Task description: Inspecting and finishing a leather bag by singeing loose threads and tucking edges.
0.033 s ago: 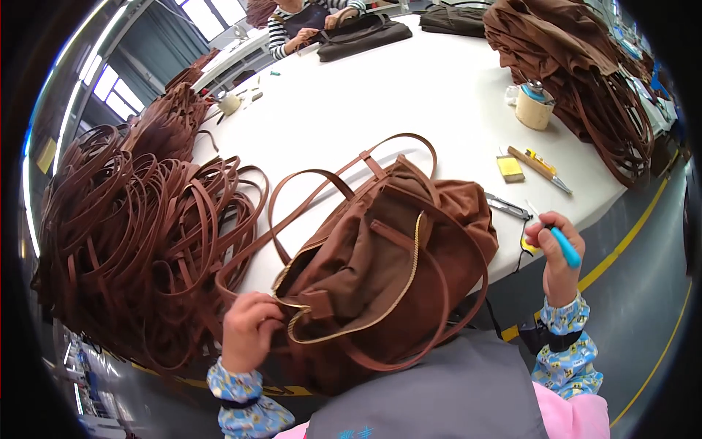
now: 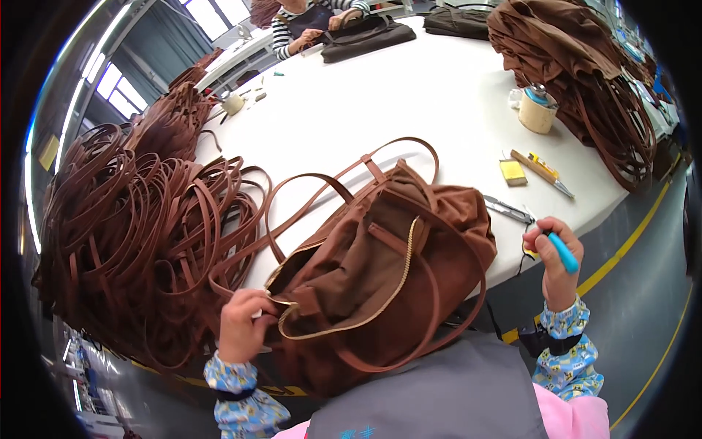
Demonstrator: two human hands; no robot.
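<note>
A brown bag (image 2: 453, 249) with long straps lies at the table's near edge, its gold zipper (image 2: 408, 260) open over a darker lining. My left hand (image 2: 243, 322) has its fingers closed on the zipper end at the bag's left corner; exactly what lies between the fingertips is partly hidden. My right hand (image 2: 557, 267), right of the bag, grips a tool with a turquoise handle (image 2: 564, 253), its thin tip pointing up and left. Beside that tip lies a metal knife-like tool (image 2: 504, 208).
Brown straps (image 2: 139, 241) pile at left; brown bags (image 2: 556, 51) at right. The white table (image 2: 329, 102) holds a yellow block (image 2: 512, 173), wooden-handled tool (image 2: 537, 168), tub (image 2: 536, 113) and small pot (image 2: 232, 104). Across it, a co-worker (image 2: 307, 25) handles a dark bag (image 2: 365, 45).
My left hand has moved slightly left, with the bag's zipper corner shifting the same way. My right hand and its tool sit a little lower in the picture.
</note>
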